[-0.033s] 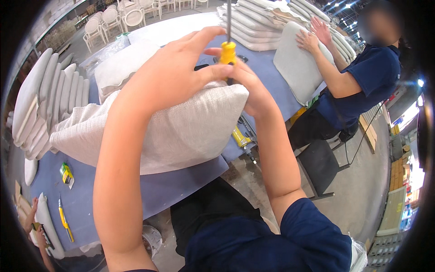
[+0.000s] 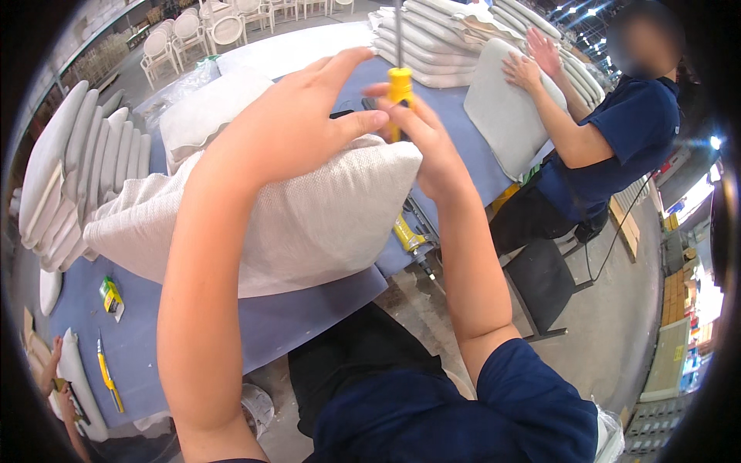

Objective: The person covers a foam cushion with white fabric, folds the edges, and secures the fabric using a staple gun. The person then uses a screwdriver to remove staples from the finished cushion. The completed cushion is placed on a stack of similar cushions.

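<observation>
My right hand is closed around the yellow handle of a screwdriver. Its thin metal shaft points up, and the tip lies beyond the upper edge of the view. Beside it, my left hand rests at the top edge of an off-white woven seat cushion. The left thumb and index finger are apart with nothing between them; some of its other fingers are hidden. The cushion is tilted up on the blue-covered table, in front of my body, with one corner next to my right wrist.
Stacked cushions stand at the left and far side. A yellow air tool lies by the right table edge. A yellow cutter and a small packet lie left. At right, a co-worker handles a cushion.
My right hand and the screwdriver have shifted slightly right. The left thumb, earlier against the screwdriver handle, is now apart from it. The cushion has hardly moved.
</observation>
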{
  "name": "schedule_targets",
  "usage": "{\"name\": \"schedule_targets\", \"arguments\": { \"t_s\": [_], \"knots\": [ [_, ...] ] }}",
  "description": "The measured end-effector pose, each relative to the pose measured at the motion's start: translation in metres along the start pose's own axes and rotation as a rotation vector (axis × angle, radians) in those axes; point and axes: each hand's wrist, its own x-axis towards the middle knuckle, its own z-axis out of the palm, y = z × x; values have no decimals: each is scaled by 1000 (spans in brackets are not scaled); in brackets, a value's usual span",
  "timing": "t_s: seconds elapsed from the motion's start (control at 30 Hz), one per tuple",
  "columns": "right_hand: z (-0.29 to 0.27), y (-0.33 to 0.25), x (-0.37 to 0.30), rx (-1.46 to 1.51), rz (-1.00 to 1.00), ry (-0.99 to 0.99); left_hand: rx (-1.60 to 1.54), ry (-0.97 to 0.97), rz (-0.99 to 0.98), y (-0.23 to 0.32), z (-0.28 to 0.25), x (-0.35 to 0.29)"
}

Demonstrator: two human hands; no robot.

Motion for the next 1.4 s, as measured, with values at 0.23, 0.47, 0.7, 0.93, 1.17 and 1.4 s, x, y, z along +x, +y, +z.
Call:
{"name": "schedule_targets", "arguments": {
  "t_s": [0.23, 0.47, 0.7, 0.93, 1.17, 1.4],
  "knots": [
    [-6, -53, -65, -472, -578, 363, -19, -549, -361, -9, -10, 24],
    [18, -76, -80, -507, -921, 326, -10, -569, -407, -11, -5, 23],
    [32, -53, -81, -450, -868, 276, 45, -600, -449, -17, -5, 27],
    [29, -44, -71, -797, -789, 175, 19, -623, -412, -21, -8, 27],
    [19, -39, -66, -681, -698, 273, 31, -592, -418, -17, -3, 25],
    [-1, -17, -73, -725, -944, 299, 34, -612, -407, -17, -5, 27]
  ]
}}
